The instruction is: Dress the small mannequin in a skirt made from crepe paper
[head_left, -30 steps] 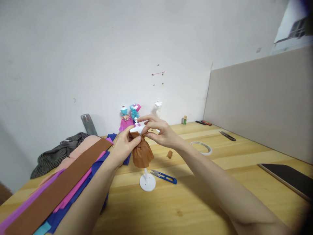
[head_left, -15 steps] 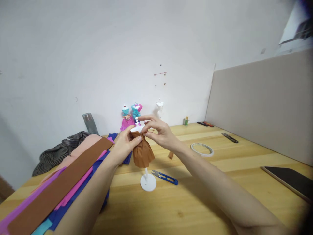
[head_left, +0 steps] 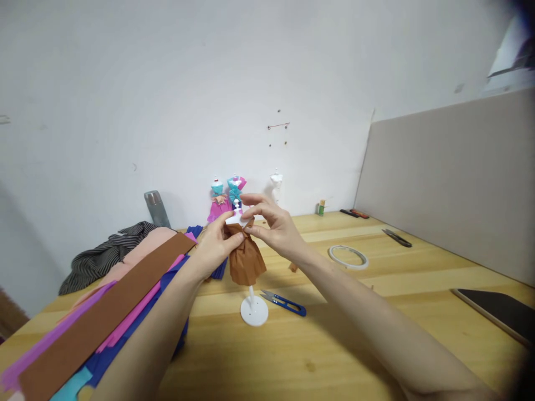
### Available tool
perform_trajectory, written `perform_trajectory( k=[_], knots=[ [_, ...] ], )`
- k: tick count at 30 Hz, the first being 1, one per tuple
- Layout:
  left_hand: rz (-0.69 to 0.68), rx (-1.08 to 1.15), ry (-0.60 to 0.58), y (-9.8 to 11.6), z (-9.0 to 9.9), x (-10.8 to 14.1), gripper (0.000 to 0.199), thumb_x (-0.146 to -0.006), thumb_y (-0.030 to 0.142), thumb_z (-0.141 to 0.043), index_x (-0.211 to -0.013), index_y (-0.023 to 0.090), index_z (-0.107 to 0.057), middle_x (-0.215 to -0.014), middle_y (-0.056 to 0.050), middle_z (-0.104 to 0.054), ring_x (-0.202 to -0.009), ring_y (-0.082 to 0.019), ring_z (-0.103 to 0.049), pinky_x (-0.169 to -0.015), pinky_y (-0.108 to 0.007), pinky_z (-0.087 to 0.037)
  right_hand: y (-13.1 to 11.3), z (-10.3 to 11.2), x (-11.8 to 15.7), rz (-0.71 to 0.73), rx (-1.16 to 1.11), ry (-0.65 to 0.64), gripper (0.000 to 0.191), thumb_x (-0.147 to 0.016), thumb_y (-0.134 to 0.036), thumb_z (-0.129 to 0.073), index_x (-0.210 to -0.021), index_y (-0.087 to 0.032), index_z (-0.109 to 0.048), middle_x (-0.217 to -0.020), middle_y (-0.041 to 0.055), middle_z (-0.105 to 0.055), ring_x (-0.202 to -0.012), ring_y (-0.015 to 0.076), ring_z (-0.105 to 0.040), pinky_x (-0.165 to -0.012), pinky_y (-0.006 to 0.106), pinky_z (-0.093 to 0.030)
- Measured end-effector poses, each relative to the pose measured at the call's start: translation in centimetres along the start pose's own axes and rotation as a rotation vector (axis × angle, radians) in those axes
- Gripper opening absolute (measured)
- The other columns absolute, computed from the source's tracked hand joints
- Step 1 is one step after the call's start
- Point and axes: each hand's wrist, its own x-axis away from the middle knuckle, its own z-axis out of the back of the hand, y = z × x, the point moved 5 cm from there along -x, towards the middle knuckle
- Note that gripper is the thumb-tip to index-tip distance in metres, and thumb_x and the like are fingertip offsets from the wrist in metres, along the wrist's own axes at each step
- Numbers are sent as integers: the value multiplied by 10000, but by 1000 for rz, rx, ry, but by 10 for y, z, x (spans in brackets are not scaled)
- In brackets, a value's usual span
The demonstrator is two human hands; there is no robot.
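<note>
A small white doll mannequin (head_left: 236, 219) on a round white base (head_left: 254, 311) wears a gathered brown paper dress (head_left: 248, 260). My left hand (head_left: 215, 248) grips the dress at its upper left, the thumb pressed on the front of the bodice. From the right, my right hand (head_left: 273, 225) pinches the dress's top edge between thumb and finger, its other fingers curled above the mannequin's shoulder. Blue thread snips (head_left: 286, 303) lie just right of the base. A brown paper scrap (head_left: 293, 268) rests beneath my right wrist.
Coloured paper strips, a brown one (head_left: 112, 312) uppermost, lie at left beside striped cloth (head_left: 106, 256) and a grey bottle (head_left: 156, 209). Dressed mannequins (head_left: 219, 207) and a bare one (head_left: 276, 186) stand by the wall. At right are a tape roll (head_left: 349, 257), black snips (head_left: 397, 238) and a phone (head_left: 497, 312).
The camera view has shifted slightly, moving the scene a little to the right. Both hands keep their hold on the dress; the right fingers have shifted slightly at its top edge.
</note>
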Motion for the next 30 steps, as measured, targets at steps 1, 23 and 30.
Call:
perform_trajectory(
  k=[1,23,30],
  knots=[
    [-6,22,-20,0,-1,0,477,-705,263,-691,-1148,147,-559,-956,-66,-674,-925,-224,-626,-821,-342,-493,-1,0,0,14,35,16,99,-810,-223,-684,-907,-238,-675,-1251,84,-586,-1214,247,-526,-1024,456,-409],
    [4,14,-57,-5,-3,-1,671,-670,121,-682,-1303,198,-473,-1047,-66,-671,-935,-223,-656,-830,-356,-526,18,-12,7,-249,-19,190,355,-727,-191,-627,-1077,-237,-583,-1161,70,-626,-1029,215,-602,-832,363,-516],
    [-7,14,-115,-2,-3,0,487,-742,192,-661,-1211,183,-531,-1086,-80,-665,-1000,-233,-637,-883,-373,-503,27,-13,8,-376,-133,185,354,-689,-252,-658,-1029,-224,-566,-1093,69,-627,-919,195,-615,-768,344,-522]
  ],
)
